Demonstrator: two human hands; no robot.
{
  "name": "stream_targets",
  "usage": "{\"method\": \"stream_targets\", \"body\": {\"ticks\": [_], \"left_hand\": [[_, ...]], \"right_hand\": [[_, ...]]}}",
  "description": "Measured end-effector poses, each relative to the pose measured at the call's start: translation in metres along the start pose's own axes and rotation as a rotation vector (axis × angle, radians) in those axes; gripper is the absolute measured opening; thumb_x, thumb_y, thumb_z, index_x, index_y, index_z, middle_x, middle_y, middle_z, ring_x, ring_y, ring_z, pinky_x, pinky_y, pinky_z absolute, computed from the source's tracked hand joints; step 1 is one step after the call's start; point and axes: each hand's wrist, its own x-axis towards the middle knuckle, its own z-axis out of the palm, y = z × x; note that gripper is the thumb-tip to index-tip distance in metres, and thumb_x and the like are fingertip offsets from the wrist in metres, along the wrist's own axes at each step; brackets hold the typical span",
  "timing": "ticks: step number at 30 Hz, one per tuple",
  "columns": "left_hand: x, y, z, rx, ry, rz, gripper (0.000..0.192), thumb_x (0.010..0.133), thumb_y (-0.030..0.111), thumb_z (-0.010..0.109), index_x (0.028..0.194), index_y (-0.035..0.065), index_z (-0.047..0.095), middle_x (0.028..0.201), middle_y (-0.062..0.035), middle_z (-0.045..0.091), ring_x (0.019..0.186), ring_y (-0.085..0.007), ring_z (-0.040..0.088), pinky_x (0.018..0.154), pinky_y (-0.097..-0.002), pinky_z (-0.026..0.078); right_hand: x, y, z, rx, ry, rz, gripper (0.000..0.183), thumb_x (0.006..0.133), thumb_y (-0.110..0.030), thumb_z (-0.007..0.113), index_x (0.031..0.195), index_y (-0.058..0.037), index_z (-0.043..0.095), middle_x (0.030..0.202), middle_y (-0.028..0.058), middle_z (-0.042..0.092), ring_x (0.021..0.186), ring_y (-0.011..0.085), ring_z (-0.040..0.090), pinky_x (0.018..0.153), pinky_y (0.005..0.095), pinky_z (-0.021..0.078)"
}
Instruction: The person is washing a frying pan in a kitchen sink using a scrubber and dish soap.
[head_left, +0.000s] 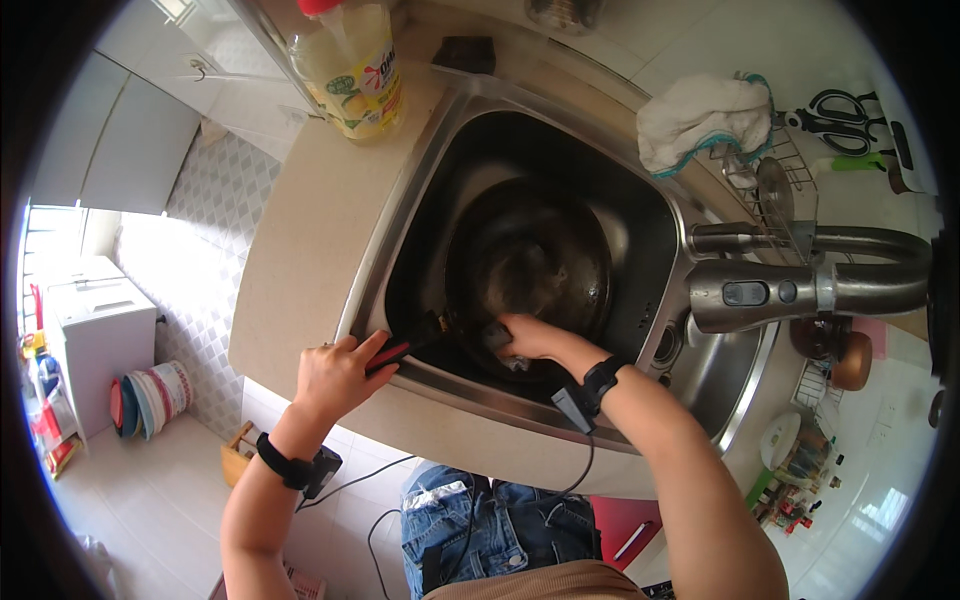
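Observation:
A dark frying pan (540, 255) lies in the basin of a stainless steel sink (420, 232), its inside wet and shiny. My left hand (337, 375) grips the pan's black and red handle (409, 345), which reaches over the sink's near left rim. Inside the pan, my right hand (529, 337) presses a greyish crumpled scrubber or cloth (499, 341) to the near side of the pan. My fingers partly cover it, so its exact kind is unclear.
A pull-out faucet (757, 296) juts in from the right over a smaller basin (720, 375). A yellow-labelled detergent bottle (352, 82) stands on the counter at the back left. Behind the sink are a dark sponge (465, 54) and a white cloth (705, 120) on a wire rack. Cables hang from both wrists.

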Motion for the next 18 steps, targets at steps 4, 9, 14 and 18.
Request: {"method": "stream_targets", "body": {"ticks": [4,9,14,18], "left_hand": [[0.004,0.001,-0.001,0.036,0.018,0.048,0.035,0.065,0.033,0.070,0.095,0.0160,0.062,0.055,-0.0019,0.049,0.044,-0.0187,0.053,0.041,-0.0293,0.043],[0.000,-0.003,0.003,0.085,0.020,0.093,0.035,0.068,0.037,0.068,0.097,0.0171,0.061,0.056,-0.0003,0.046,0.041,-0.0164,0.050,0.039,-0.0272,0.042],[-0.002,-0.003,0.006,0.072,0.050,0.047,0.035,0.067,0.037,0.069,0.096,0.0174,0.061,0.057,-0.0004,0.045,0.042,-0.0164,0.051,0.039,-0.0277,0.043],[-0.004,-0.004,0.005,0.083,0.033,0.055,0.035,0.068,0.037,0.068,0.095,0.0176,0.061,0.057,-0.0004,0.044,0.043,-0.0164,0.051,0.039,-0.0278,0.043]], "right_hand": [[0.007,0.084,-0.053,-0.706,0.072,0.141,0.023,0.071,-0.012,0.058,0.093,-0.0062,0.064,0.091,0.0133,0.063,0.088,0.0261,0.060,0.071,0.0372,0.0485],[0.049,0.052,-0.138,-1.302,0.491,-0.259,0.018,0.070,-0.009,0.054,0.086,-0.0069,0.060,0.099,0.0082,0.054,0.085,0.0218,0.055,0.067,0.0286,0.0492],[0.020,0.081,-0.087,-1.113,0.436,0.220,0.016,0.075,-0.009,0.053,0.089,-0.0046,0.060,0.094,0.0086,0.055,0.085,0.0242,0.057,0.068,0.0338,0.0506],[-0.001,0.045,-0.011,-0.775,-0.476,0.253,0.020,0.062,-0.010,0.059,0.078,-0.0035,0.068,0.084,0.0176,0.064,0.083,0.0277,0.063,0.071,0.0386,0.0506]]}}
